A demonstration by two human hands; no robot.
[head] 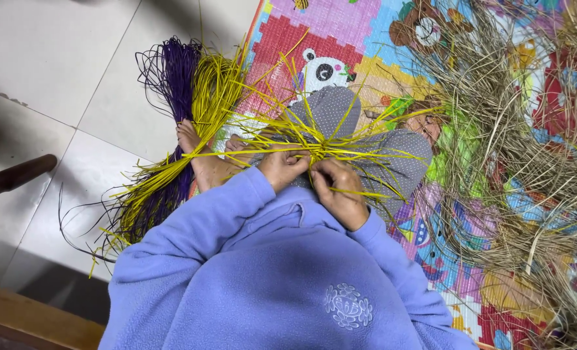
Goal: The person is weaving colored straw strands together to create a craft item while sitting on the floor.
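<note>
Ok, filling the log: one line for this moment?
left hand: grips yellow strips | right hand: grips same | bundles: on floor

The person wears a lilac-blue fleece top (269,279) with long sleeves that reach the wrists and end in plain cuffs just short of the left hand (280,165) and the right hand (343,194). A small round flower emblem (347,306), stitched in the same lilac-blue, sits on the top's front below the collar seam. Beyond the hands, the legs are covered by grey trousers (392,152) dotted with fine white spots. The feet (194,146) are bare.
</note>
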